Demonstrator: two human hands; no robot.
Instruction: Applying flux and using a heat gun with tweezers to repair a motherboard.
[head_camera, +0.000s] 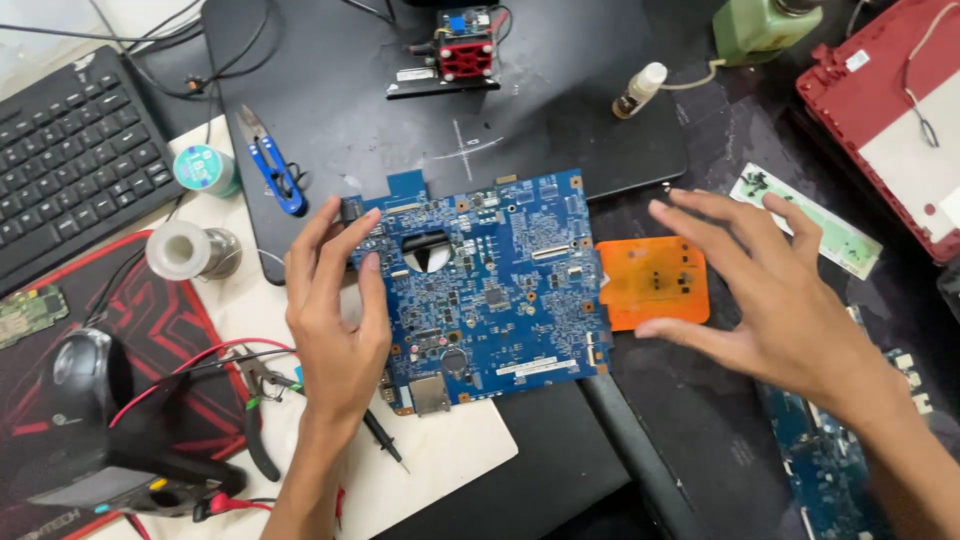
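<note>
We've got our left hand (335, 310) gripping the left edge of the blue circuit board (490, 285), fingers curled over it. Our right hand (770, 290) hovers open, just beside the orange square pad (653, 282) touching the board's right edge.

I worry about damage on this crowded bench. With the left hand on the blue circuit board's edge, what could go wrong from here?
1. The left hand grips only one edge of the blue circuit board; the board might tilt or slip.
2. The open right hand hovers over the orange square pad and could knock it.
3. The black probe lies close to the board's corner and may scratch it.
</note>
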